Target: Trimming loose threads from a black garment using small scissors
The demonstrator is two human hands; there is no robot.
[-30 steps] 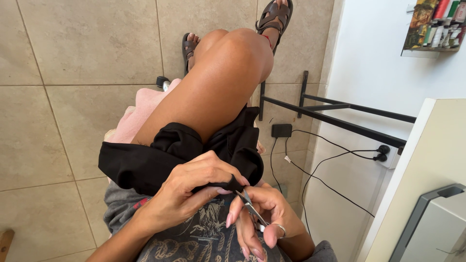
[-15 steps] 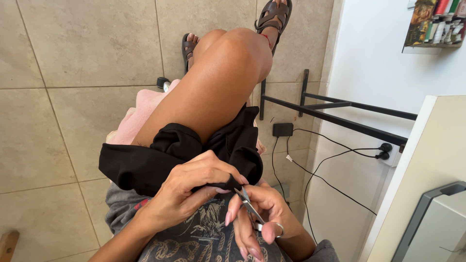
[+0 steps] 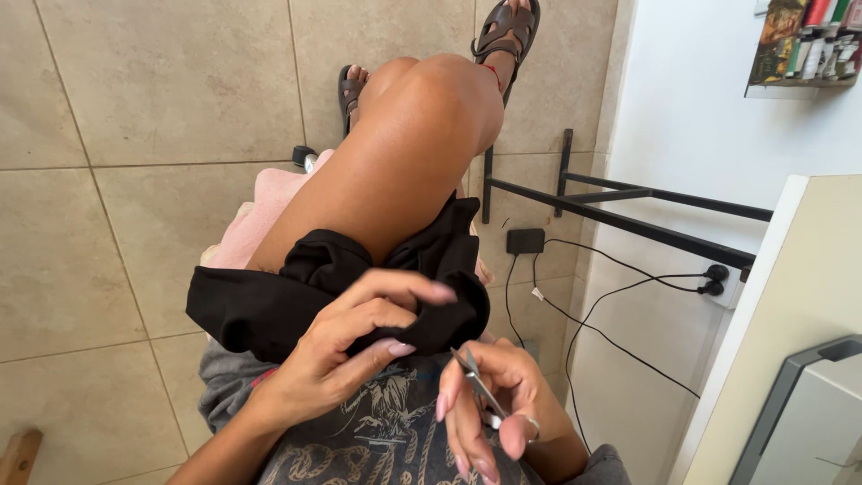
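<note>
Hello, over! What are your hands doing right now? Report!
Left hand pinching black fabric on lap. Right hand gripping small silver metal tool. Nothing between them.

The scene is being viewed by a single head-worn camera, which is being pointed steeply downward along the seated person's own body. The left hand (image 3: 355, 346) and right hand (image 3: 494, 404) are being framed very near the lens, at the lower edge. The tiled floor (image 3: 135, 135) is being seen far below. No second view is being offered, so nothing is being shared.
</note>
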